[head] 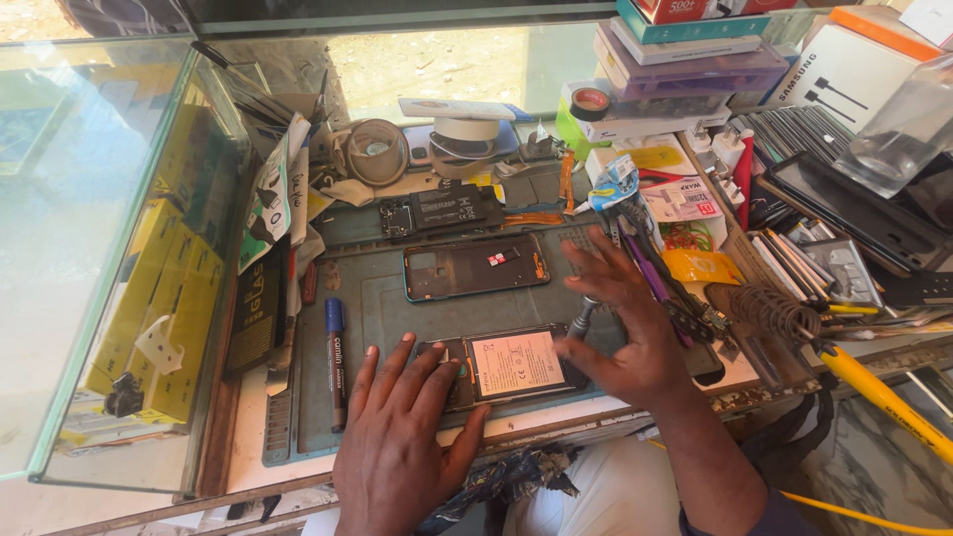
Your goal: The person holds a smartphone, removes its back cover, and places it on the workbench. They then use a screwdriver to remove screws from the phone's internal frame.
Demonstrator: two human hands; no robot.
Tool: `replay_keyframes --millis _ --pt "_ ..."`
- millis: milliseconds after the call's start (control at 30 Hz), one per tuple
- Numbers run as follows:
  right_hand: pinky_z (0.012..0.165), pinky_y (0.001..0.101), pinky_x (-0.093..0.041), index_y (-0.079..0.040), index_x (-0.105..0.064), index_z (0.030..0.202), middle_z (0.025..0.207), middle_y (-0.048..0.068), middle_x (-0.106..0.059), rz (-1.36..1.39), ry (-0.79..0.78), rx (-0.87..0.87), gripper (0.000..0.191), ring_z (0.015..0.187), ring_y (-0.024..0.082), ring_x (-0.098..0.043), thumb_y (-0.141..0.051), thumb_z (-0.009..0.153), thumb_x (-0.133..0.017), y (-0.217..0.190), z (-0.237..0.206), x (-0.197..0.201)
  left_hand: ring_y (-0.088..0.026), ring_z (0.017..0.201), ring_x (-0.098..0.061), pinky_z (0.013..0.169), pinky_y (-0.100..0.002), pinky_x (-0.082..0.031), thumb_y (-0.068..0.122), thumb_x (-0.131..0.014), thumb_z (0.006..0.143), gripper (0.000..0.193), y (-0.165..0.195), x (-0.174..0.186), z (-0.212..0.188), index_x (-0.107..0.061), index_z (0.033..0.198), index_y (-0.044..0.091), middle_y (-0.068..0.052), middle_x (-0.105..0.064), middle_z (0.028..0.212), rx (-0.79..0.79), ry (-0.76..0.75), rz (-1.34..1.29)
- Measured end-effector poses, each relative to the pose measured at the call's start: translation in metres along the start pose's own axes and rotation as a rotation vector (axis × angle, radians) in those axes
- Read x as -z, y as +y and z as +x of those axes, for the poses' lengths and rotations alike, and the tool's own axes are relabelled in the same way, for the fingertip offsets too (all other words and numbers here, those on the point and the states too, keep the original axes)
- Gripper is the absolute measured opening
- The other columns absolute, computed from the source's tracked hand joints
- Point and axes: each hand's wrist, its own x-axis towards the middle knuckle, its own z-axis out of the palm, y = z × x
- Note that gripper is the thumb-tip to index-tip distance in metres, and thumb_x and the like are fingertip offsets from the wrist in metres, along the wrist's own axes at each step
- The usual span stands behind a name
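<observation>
An opened phone [516, 365] with its white-labelled battery showing lies on the grey-green work mat [387, 308] near the front edge. My left hand [402, 437] lies flat, fingers spread, pressing on the phone's left end. My right hand [625, 323] grips a small grey-handled screwdriver [580, 320] whose tip points down at the phone's right end. Behind the phone lies a removed phone back cover [475, 266], inner side up, and farther back a dark circuit frame piece [439, 210].
A blue marker [336, 347] lies on the mat's left. A glass display case [109, 248] with yellow boxes stands at left. Tape rolls [467, 134], stacked boxes [685, 60], tools, a coiled soldering stand [779, 313] and a yellow cable [884, 397] crowd the back and right.
</observation>
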Motion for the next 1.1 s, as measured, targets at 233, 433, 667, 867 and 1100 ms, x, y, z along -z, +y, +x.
replay_keyframes --millis 233,433,667,867,1100 --pt "0.133 0.0483 -0.017 -0.009 -0.057 0.136 0.157 0.017 -0.052 0.028 0.038 -0.027 0.049 0.164 0.032 -0.021 0.002 0.089 -0.063 0.007 -0.005 0.001 -0.038 0.137 -0.048 0.118 -0.057 -0.026 0.042 -0.072 0.083 0.050 0.000 0.000 0.000 -0.070 0.117 0.005 -0.017 -0.065 0.128 -0.003 0.007 -0.002" --pt "0.133 0.0476 -0.022 -0.009 -0.059 0.134 0.156 0.017 -0.053 0.126 0.033 -0.037 0.051 0.164 0.031 -0.024 0.008 0.086 -0.056 0.011 -0.011 0.002 -0.037 0.137 -0.048 0.118 -0.057 -0.026 0.042 -0.072 0.083 0.050 0.001 0.001 0.000 -0.070 0.117 0.005 -0.016 -0.065 0.128 0.004 0.005 -0.001" --pt "0.134 0.0459 -0.023 -0.007 -0.058 0.137 0.157 0.016 -0.053 0.211 0.027 -0.024 0.053 0.164 0.029 -0.024 0.010 0.088 -0.050 0.013 -0.012 0.003 -0.037 0.137 -0.048 0.117 -0.057 -0.025 0.042 -0.072 0.083 0.050 0.001 0.000 0.000 -0.070 0.117 0.005 -0.016 -0.066 0.127 0.011 -0.007 0.000" --pt "0.134 0.0461 -0.028 -0.008 -0.060 0.135 0.158 0.016 -0.055 0.205 0.037 -0.097 0.054 0.167 0.030 -0.025 0.010 0.087 -0.043 0.014 -0.014 0.002 -0.037 0.137 -0.048 0.118 -0.057 -0.026 0.042 -0.072 0.084 0.050 0.000 0.000 0.000 -0.070 0.118 0.005 -0.016 -0.066 0.128 0.002 0.005 -0.001" --pt "0.107 0.0377 -0.036 -0.007 -0.060 0.135 0.155 0.016 -0.054 0.261 0.024 -0.125 0.051 0.163 0.029 -0.027 0.007 0.088 -0.049 0.014 -0.014 0.004 -0.038 0.137 -0.048 0.118 -0.058 -0.026 0.041 -0.073 0.083 0.050 0.000 0.000 -0.001 -0.070 0.116 0.004 -0.017 -0.065 0.127 0.005 -0.006 0.011"
